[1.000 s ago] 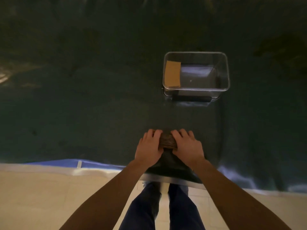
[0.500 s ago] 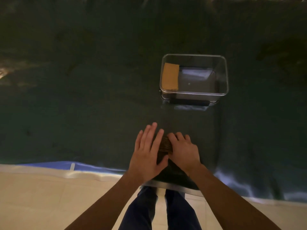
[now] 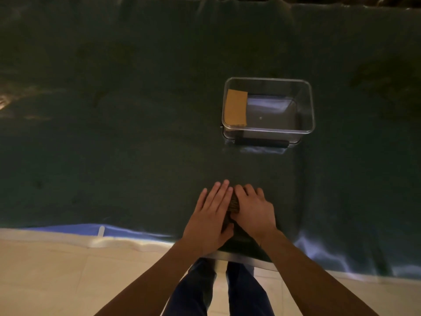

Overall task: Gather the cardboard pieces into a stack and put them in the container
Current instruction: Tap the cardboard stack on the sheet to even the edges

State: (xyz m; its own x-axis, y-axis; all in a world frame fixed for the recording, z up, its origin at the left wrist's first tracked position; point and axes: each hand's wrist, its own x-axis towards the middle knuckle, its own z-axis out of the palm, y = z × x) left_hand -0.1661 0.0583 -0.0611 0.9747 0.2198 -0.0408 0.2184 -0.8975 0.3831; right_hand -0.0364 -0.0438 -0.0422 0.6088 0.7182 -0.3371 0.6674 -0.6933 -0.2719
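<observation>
The stack of cardboard pieces (image 3: pixel 234 203) sits at the near middle of the dark green cloth (image 3: pixel 114 133), pinched between both hands. A second ago both hands were curled around it from the sides; now the left hand (image 3: pixel 210 221) has flattened out, fingers straight and pointing away, its palm pressed against the stack's left side, where half a second back it was lifted and only coming in. The right hand (image 3: pixel 254 212) stays bent over the right side, fingers draped across the top. So neither hand is clenched; together they press the stack between them. Only a thin brown sliver of ribbed edges shows in the gap, and how many pieces there are is impossible to say. Farther off and to the right stands the clear container (image 3: pixel 305 106), with one tan cardboard piece (image 3: pixel 236 107) lying at its left end. The light is dim, the cloth's far corners lost in shadow. Blue trouser legs (image 3: pixel 218 290) show at the near edge.
</observation>
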